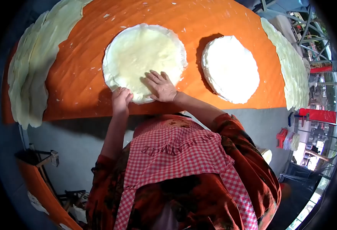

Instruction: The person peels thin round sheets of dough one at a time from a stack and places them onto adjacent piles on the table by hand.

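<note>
A round, pale stack of thin sheets point(143, 53) lies flat on the orange-covered desk point(193, 23), left of a second, whiter round stack point(230, 69) and apart from it. Long, overlapping pale sheets point(42, 50) lie at the desk's left end, and another pale strip point(285, 61) runs along its right end.

The left hand point(121, 100) is at the near-left rim of the pale stack, its fingers curled in; whether they pinch a layer or only press on the edge, I cannot tell. The right hand point(164, 90) rests on the near part of the top, palm down, fingers spread and released, grasping nothing.

The top looks soft and floppy, and its ragged rim suggests that a single layer would tear or crease if tugged at one point. One sheet is probably light, while the whole stack may be fairly heavy and sag without support. A layer is best taken by its rim with both hands set apart; the whole stack, from underneath on opposite sides.
</note>
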